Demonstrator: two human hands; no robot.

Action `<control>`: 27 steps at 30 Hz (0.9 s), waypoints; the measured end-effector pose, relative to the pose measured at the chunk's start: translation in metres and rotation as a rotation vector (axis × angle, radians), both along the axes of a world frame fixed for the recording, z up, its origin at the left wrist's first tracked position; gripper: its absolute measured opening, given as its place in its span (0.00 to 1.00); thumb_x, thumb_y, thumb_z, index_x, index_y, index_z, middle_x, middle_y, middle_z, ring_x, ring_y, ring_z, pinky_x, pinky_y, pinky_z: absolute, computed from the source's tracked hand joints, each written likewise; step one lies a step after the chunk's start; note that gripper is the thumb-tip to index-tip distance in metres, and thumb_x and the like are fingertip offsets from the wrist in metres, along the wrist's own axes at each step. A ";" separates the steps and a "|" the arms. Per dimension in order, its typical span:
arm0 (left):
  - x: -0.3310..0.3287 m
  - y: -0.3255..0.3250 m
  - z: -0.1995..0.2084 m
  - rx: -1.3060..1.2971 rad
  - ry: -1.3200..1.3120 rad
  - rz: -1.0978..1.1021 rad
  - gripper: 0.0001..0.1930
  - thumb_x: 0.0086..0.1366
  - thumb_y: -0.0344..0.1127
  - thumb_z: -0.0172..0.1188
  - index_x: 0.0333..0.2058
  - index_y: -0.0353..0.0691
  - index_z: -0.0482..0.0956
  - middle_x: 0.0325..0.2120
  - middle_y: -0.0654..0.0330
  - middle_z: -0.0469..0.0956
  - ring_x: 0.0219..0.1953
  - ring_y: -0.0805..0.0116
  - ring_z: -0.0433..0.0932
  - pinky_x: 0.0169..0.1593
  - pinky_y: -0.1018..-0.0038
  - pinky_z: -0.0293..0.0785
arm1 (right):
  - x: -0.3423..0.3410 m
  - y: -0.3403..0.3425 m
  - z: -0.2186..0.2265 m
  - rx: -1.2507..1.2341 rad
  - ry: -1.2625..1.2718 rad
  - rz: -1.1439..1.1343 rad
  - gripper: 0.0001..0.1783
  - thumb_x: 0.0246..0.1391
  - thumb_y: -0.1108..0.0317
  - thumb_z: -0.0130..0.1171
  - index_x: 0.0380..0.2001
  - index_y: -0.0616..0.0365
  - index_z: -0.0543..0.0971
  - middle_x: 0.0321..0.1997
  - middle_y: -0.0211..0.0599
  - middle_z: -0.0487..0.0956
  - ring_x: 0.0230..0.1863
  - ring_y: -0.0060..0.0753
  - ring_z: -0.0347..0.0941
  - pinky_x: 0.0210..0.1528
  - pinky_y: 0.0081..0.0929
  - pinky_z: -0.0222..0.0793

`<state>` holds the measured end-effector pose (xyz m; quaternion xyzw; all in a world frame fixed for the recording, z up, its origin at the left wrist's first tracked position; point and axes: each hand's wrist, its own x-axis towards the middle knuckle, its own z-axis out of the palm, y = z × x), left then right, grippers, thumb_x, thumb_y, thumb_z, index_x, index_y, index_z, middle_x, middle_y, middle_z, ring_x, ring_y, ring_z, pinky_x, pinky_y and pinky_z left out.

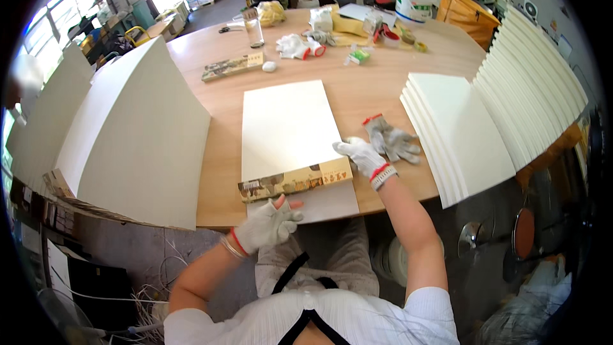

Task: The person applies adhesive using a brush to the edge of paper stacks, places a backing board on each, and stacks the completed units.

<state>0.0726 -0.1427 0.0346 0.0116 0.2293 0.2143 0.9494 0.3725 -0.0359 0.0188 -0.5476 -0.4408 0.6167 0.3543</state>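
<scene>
"Where's the printed band point(297, 180)?"
"Across the white pad point(287, 124), toward its near end. Left hand point(268, 224) half-curled by the pad's near-left corner, right hand point(364, 155) loosely curled at its right edge; grips unclear."

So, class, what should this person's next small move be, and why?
Perhaps steady the patterned strip with the left hand: it lies across the white sheet, that hand is close to its near edge, and the right hand is at the sheet's right edge.
</scene>
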 end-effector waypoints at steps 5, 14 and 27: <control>0.025 0.012 -0.010 -0.130 0.038 0.406 0.19 0.66 0.52 0.56 0.24 0.47 0.64 0.14 0.73 0.55 0.14 0.80 0.58 0.17 0.83 0.58 | 0.006 0.031 -0.006 -0.135 0.407 0.014 0.20 0.56 0.53 0.61 0.42 0.59 0.77 0.36 0.35 0.80 0.33 0.24 0.77 0.33 0.23 0.73; -0.009 0.026 0.018 0.367 0.738 0.652 0.13 0.64 0.46 0.60 0.29 0.44 0.73 0.13 0.66 0.67 0.12 0.74 0.65 0.15 0.77 0.63 | -0.034 0.088 -0.023 0.245 0.566 0.045 0.19 0.59 0.65 0.55 0.50 0.66 0.70 0.44 0.41 0.78 0.42 0.32 0.77 0.43 0.29 0.77; -0.122 -0.082 0.226 1.418 1.016 1.083 0.23 0.62 0.40 0.61 0.52 0.32 0.69 0.42 0.52 0.78 0.35 0.66 0.79 0.36 0.75 0.79 | -0.175 0.003 0.200 0.801 0.723 0.218 0.19 0.61 0.68 0.51 0.53 0.61 0.67 0.50 0.33 0.73 0.48 0.23 0.71 0.50 0.22 0.70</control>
